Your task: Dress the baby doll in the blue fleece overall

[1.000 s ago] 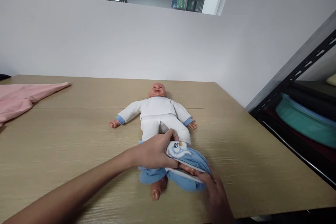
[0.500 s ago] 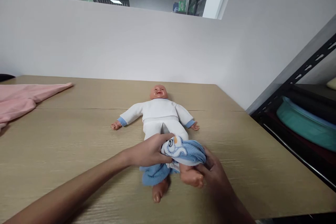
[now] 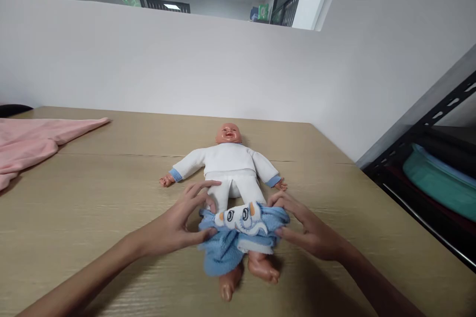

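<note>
A baby doll in a white top and white trousers with blue cuffs lies on its back, feet toward me. Bunched round its lower legs are blue terry pants with a white cartoon face on the bunched cloth; both bare feet stick out below. My left hand is at the pants' left edge, fingers spread and the thumb touching the cloth. On the other side, my right hand pinches the pants' right edge between fingers and thumb.
A pink cloth lies at the left of the wooden table. A white wall rises behind it. To the right, a black metal rack holds a teal basin.
My left hand has moved left off the cartoon face to the pants' left edge, its fingers now spread. The doll's right-side foot has come down, and the pants are spread across both legs.
</note>
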A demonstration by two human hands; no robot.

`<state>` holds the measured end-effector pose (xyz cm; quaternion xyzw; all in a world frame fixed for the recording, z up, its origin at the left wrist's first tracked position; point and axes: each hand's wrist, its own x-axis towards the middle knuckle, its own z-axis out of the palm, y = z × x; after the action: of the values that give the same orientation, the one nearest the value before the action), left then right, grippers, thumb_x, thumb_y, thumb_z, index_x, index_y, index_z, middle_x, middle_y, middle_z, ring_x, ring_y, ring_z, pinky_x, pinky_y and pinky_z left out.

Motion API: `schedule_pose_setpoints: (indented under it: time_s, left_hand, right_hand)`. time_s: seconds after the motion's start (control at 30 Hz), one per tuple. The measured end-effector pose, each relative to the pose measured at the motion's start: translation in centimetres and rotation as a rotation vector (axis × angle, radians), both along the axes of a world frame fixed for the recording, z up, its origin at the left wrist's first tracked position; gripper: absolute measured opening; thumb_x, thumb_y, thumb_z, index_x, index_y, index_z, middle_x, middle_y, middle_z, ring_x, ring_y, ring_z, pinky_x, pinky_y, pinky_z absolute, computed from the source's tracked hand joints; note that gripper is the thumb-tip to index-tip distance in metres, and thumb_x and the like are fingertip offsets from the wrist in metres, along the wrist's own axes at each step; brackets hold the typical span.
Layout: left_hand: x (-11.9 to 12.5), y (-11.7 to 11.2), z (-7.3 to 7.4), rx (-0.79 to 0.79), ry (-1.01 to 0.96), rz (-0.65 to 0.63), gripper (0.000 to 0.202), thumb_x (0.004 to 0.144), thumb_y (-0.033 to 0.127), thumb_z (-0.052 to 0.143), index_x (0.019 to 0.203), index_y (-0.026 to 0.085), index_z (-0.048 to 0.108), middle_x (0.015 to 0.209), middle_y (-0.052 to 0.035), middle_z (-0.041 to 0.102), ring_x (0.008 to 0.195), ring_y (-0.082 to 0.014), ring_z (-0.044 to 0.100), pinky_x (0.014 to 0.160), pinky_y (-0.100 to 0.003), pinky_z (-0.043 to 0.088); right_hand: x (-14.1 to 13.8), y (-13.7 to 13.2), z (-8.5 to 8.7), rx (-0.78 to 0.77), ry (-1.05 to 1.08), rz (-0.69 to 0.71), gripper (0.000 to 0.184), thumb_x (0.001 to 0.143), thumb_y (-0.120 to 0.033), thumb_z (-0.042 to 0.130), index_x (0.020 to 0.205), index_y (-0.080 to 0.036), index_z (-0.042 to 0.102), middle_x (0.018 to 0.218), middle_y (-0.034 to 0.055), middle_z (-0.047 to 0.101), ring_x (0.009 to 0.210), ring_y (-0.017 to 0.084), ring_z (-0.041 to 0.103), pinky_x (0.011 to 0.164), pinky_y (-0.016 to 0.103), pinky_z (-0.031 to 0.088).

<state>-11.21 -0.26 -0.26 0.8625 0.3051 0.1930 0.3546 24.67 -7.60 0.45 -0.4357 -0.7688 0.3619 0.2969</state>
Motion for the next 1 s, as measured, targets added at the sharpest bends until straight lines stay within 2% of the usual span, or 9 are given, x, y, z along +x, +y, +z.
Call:
schedule_pose_setpoints:
  time_s: [0.13,0.2,0.27,0.33,0.47,0.57,0.73,0.83,1.0]
  left_hand:
    - [0.6,1.6,-1.5,-0.160,-0.225,0.001,0.022,0.108,0.043,0.057,0.119,0.024,0.056,0.156,-0.0113,0.049,0.145,-0.0269,0.047,0.122,-0.042,0.039]
    - [1.4,2.6,-2.8,-0.264,-0.344,0.107,0.026,0.110,0.046,0.055,0.120,0.023,0.054,0.137,-0.0100,0.059,0.129,-0.0240,0.056,0.111,-0.037,0.047]
    - [1.8,3.3,-4.1,-0.355,-0.422,0.220,0.031,0.108,0.051,0.056,0.119,0.022,0.053,0.120,-0.0064,0.061,0.115,-0.0216,0.058,0.100,-0.033,0.049]
    - [1.8,3.5,-5.0,-0.427,-0.440,0.263,0.036,0.106,0.054,0.060,0.119,0.021,0.054,0.114,-0.0045,0.059,0.110,-0.0210,0.058,0.096,-0.032,0.049]
    - [1.0,2.9,-5.3,-0.533,-0.386,0.160,0.037,0.102,0.054,0.067,0.113,0.020,0.058,0.108,-0.0031,0.058,0.106,-0.0210,0.056,0.095,-0.032,0.047]
    - [0.8,2.6,-5.1,-0.609,-0.431,0.125,0.035,0.103,0.054,0.066,0.108,0.020,0.060,0.103,-0.0020,0.058,0.101,-0.0197,0.056,0.093,-0.031,0.046]
    - [0.8,3.3,-5.5,-0.684,-0.539,0.243,0.039,0.101,0.056,0.068,0.104,0.019,0.058,0.088,0.0015,0.052,0.078,-0.0145,0.048,0.074,-0.027,0.040]
    - [0.4,3.7,-5.0,-0.570,-0.526,0.278,0.037,0.099,0.053,0.072,0.103,0.019,0.058,0.090,0.0007,0.052,0.081,-0.0156,0.048,0.073,-0.027,0.038]
    - [0.4,4.3,-2.0,-0.249,-0.364,0.207,0.032,0.098,0.047,0.076,0.110,0.021,0.063,0.107,-0.0029,0.056,0.107,-0.0209,0.053,0.096,-0.032,0.040]
  right_hand:
    - [-0.3,3.8,-2.7,-0.143,0.260,-0.190,0.035,0.099,-0.047,0.069,0.125,-0.024,0.070,0.118,0.0054,0.072,0.113,0.026,0.066,0.106,0.043,0.055]
    - [-0.6,5.7,-4.6,-0.173,0.320,-0.331,0.041,0.094,-0.050,0.075,0.125,-0.025,0.072,0.126,0.0054,0.073,0.125,0.028,0.064,0.118,0.049,0.047]
    - [-0.9,7.0,-6.4,-0.191,0.346,-0.432,0.046,0.090,-0.054,0.078,0.126,-0.025,0.073,0.135,0.0067,0.073,0.134,0.030,0.062,0.127,0.054,0.038]
    - [-1.3,7.4,-8.0,-0.220,0.405,-0.451,0.052,0.089,-0.058,0.079,0.130,-0.026,0.072,0.142,0.0083,0.071,0.139,0.029,0.061,0.128,0.056,0.036]
    - [-1.9,6.9,-9.8,-0.288,0.553,-0.358,0.053,0.093,-0.061,0.074,0.135,-0.029,0.070,0.144,0.0074,0.071,0.136,0.026,0.065,0.122,0.051,0.046]
    - [-1.8,6.8,-9.4,-0.331,0.576,-0.299,0.050,0.091,-0.058,0.078,0.130,-0.028,0.072,0.130,0.0070,0.077,0.123,0.026,0.071,0.111,0.045,0.055]
    - [-0.4,7.2,-7.3,-0.332,0.443,-0.193,0.039,0.087,-0.056,0.081,0.108,-0.023,0.077,0.096,0.0018,0.074,0.092,0.022,0.070,0.087,0.034,0.060]
    - [0.1,7.0,-6.1,-0.327,0.389,-0.172,0.035,0.089,-0.053,0.079,0.104,-0.022,0.077,0.091,0.0013,0.071,0.088,0.022,0.067,0.081,0.034,0.059]
    - [-1.4,6.4,-3.6,-0.194,0.312,-0.156,0.032,0.093,-0.052,0.076,0.104,-0.022,0.074,0.096,0.0027,0.068,0.094,0.023,0.063,0.087,0.035,0.057]
